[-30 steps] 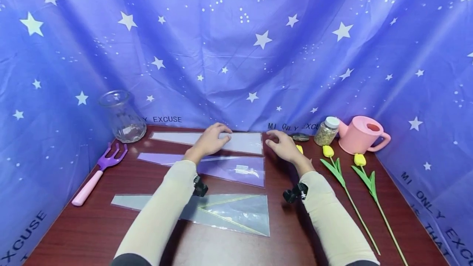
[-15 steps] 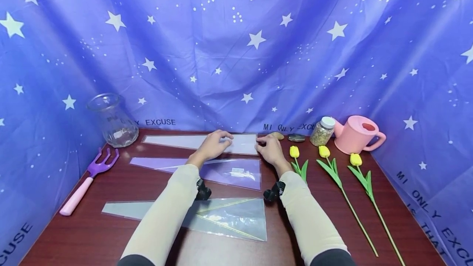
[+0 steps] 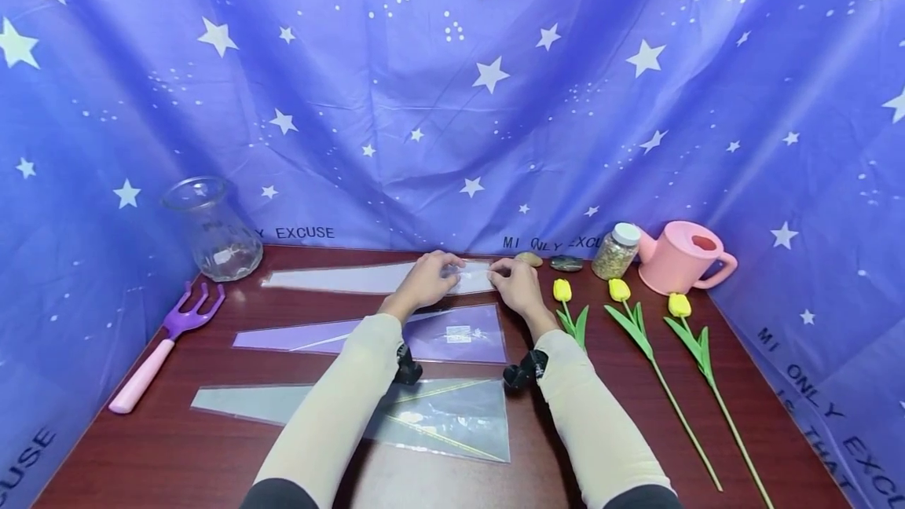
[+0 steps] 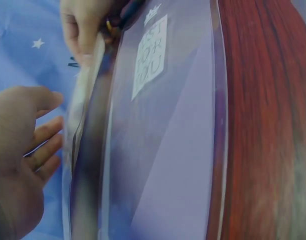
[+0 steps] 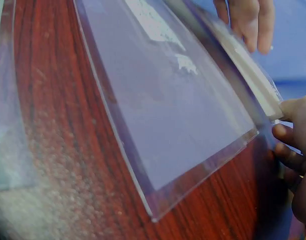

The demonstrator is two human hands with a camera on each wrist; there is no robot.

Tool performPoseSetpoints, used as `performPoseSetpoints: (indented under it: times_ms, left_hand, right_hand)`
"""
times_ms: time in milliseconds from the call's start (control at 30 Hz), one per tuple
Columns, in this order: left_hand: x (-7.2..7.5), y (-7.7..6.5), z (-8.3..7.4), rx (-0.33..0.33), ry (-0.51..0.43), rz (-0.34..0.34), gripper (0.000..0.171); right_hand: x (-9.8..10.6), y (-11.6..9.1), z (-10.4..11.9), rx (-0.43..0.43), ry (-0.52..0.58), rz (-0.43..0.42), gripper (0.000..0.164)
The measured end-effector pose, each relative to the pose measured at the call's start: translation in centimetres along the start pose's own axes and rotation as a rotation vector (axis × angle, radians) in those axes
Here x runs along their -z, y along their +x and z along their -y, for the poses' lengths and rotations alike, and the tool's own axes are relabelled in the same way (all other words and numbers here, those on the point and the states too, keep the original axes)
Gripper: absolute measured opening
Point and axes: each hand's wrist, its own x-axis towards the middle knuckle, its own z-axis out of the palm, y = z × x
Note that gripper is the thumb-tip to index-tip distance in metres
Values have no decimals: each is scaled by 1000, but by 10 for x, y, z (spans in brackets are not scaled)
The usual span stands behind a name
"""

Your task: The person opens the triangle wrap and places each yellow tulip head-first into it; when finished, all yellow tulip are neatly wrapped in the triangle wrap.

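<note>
The farthest of three tapered plastic flower sleeves is the white sleeve point(image 3: 339, 279); its wide right end is raised and tilted. My right hand point(image 3: 519, 287) pinches that end at the edge between thumb and fingers, as the right wrist view shows. Over the same sleeve, left of the right hand, is my left hand point(image 3: 427, 283); in the left wrist view its fingers point(image 4: 47, 142) are loosely extended beside the film, thumb apart. Nearer lies a purple sleeve point(image 3: 424, 340) with a printed white label, and nearest a grey-green sleeve point(image 3: 452, 422) with yellow lines.
At left stand a glass vase point(image 3: 222, 234) and a purple hand fork point(image 3: 187, 316) with a pink handle. At right are several yellow tulips point(image 3: 619, 291), two stones point(image 3: 566, 263), a lidded jar point(image 3: 617, 251) and a pink watering can point(image 3: 686, 258). A blue star curtain point(image 3: 424, 100) borders the table.
My right hand has come left to the white sleeve's end and taken hold of it; that end has lifted. My left hand has moved right, and the purple sleeve has turned slightly.
</note>
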Motion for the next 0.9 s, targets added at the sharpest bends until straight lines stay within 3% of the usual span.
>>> performPoseSetpoints:
  times_ms: [267,533,733,900]
  left_hand:
    - [-11,7,1,62,6,-98,23]
    - [-19,5,7,49,-87,-172,20]
    - [-24,6,12,47,-126,-214,15]
    - [-29,6,16,98,-196,-227,13]
  right_hand:
    - [-3,2,7,-18,99,-40,14]
    - [-6,-1,9,-115,345,-10,17]
    - [-7,-2,8,-134,441,19,22]
    - [-6,-3,7,-134,514,29,24]
